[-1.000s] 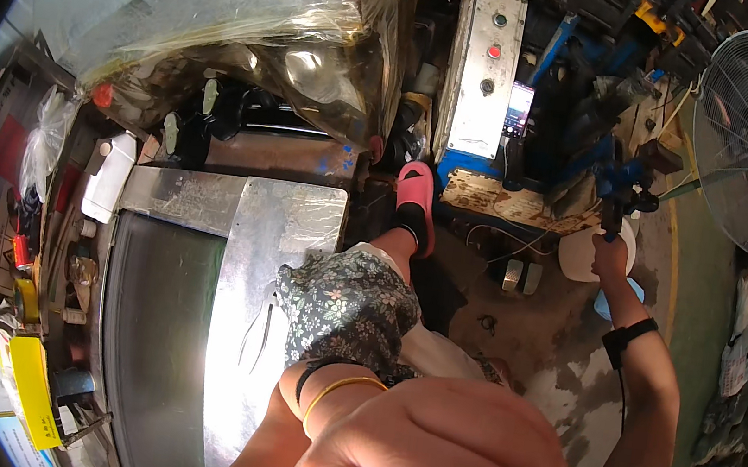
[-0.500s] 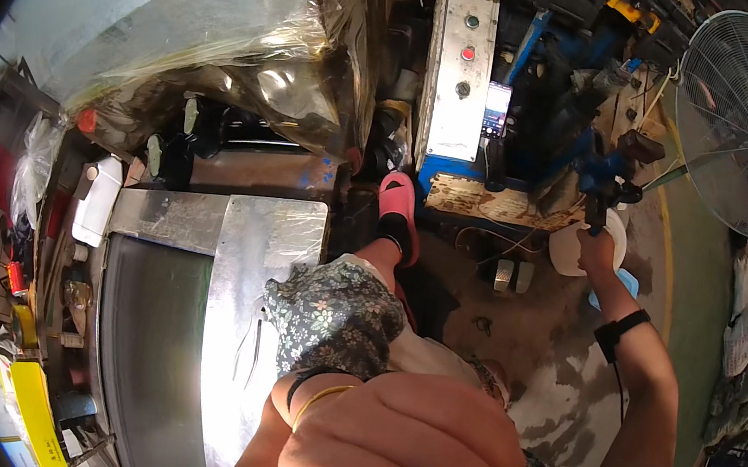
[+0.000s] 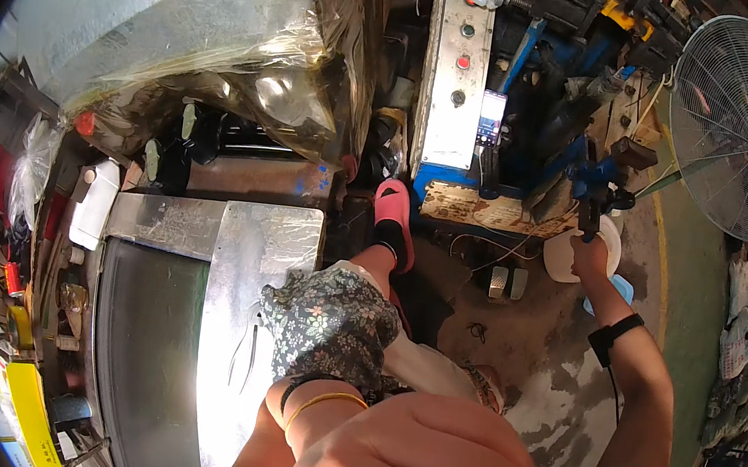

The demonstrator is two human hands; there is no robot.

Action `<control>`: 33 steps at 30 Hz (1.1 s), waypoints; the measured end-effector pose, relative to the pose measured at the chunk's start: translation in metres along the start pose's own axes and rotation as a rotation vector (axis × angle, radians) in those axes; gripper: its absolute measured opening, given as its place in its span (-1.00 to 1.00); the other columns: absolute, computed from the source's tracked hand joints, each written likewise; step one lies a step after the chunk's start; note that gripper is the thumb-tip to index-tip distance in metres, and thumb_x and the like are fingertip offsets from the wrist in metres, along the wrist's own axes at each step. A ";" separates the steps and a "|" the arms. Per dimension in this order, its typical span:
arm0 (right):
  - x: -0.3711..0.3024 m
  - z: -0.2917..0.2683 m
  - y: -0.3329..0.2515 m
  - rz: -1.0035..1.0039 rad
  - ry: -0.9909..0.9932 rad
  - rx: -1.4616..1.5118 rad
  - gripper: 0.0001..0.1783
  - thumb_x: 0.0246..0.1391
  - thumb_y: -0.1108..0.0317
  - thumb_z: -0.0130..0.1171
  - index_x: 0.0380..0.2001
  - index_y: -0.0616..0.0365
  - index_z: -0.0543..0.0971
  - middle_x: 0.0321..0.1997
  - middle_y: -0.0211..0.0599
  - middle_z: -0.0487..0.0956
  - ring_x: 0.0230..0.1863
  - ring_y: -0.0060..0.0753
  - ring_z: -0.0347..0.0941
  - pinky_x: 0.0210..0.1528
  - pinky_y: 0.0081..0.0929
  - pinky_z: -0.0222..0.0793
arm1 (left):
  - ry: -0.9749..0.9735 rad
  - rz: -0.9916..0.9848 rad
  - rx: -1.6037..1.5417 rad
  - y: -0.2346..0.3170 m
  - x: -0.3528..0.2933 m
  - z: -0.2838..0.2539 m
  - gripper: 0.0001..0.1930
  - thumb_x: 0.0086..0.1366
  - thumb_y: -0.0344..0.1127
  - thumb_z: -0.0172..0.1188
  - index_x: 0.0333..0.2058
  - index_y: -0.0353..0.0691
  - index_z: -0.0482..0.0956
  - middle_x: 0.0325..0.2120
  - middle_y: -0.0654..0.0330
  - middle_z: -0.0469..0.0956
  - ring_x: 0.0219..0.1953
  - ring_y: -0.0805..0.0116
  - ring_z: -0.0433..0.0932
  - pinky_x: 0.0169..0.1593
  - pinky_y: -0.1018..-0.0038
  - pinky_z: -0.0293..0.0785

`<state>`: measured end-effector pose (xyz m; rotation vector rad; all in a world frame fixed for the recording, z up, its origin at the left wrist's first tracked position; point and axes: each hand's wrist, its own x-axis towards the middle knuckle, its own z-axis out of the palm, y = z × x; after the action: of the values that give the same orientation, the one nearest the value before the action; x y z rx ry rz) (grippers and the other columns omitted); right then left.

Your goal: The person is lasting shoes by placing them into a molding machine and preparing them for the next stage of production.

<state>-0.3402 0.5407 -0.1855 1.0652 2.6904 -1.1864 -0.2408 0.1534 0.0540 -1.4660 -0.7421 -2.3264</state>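
My left hand is raised very close to the camera at the bottom middle, with a yellow bangle and a dark band at its wrist. Its fingers are folded and pressed together; their tips and anything within them are hidden. Farther off to the right, my right hand grips a black handle on the blue and black machine. A black strap with a cable circles my right forearm. Behind that hand stands a white bucket, beside a light blue object.
A panel with buttons and a lit phone stand ahead. At right is a large fan. Two foot pedals lie on the floor. A metal-topped bench is at left, near a pink slipper on a foot.
The view has shifted slightly. My left hand sits a little lower in the picture, and my right hand stays on the black handle.
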 end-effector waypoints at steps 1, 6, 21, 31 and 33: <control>0.000 0.000 0.000 0.000 -0.002 0.002 -0.75 0.13 0.26 0.21 -0.27 0.21 0.47 -0.66 -0.28 0.42 -0.73 -0.33 0.40 -0.69 -0.29 0.35 | 0.027 -0.012 0.006 0.002 0.000 0.003 -0.24 0.50 0.24 -0.25 -0.24 -0.42 0.70 -0.34 0.00 0.66 -0.34 0.14 0.60 -0.30 0.33 0.56; 0.001 0.000 0.001 -0.003 0.003 -0.006 -0.76 0.13 0.26 0.21 -0.28 0.21 0.47 -0.66 -0.30 0.42 -0.74 -0.32 0.39 -0.70 -0.29 0.34 | 0.097 0.001 -0.089 0.002 -0.006 0.012 -0.19 0.48 0.29 -0.27 -0.23 -0.43 0.70 -0.34 -0.02 0.65 -0.34 0.12 0.60 -0.29 0.32 0.57; -0.002 -0.001 0.000 -0.002 0.007 0.024 -0.74 0.08 0.24 0.19 -0.30 0.20 0.44 -0.60 -0.22 0.48 -0.71 -0.28 0.45 -0.69 -0.30 0.35 | 0.150 0.016 -0.264 0.005 -0.007 0.015 -0.18 0.47 0.30 -0.25 -0.22 -0.47 0.68 -0.33 -0.07 0.64 -0.35 0.09 0.61 -0.31 0.31 0.58; 0.001 0.001 0.002 0.036 0.009 0.048 -0.77 0.10 0.25 0.16 -0.27 0.15 0.44 -0.64 -0.29 0.43 -0.73 -0.30 0.40 -0.68 -0.31 0.34 | 0.170 0.030 -0.310 0.008 -0.005 0.015 -0.17 0.46 0.31 -0.24 -0.22 -0.49 0.68 -0.32 -0.10 0.63 -0.35 0.08 0.61 -0.32 0.30 0.59; 0.003 0.001 0.004 0.013 0.007 0.022 -0.76 0.10 0.25 0.16 -0.25 0.16 0.45 -0.62 -0.28 0.45 -0.72 -0.29 0.42 -0.68 -0.31 0.35 | 0.170 0.034 -0.318 0.009 -0.005 0.015 -0.17 0.46 0.31 -0.24 -0.21 -0.49 0.67 -0.32 -0.11 0.63 -0.35 0.07 0.61 -0.32 0.30 0.59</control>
<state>-0.3408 0.5436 -0.1899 1.0899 2.6775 -1.2160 -0.2231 0.1547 0.0569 -1.3602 -0.3103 -2.5923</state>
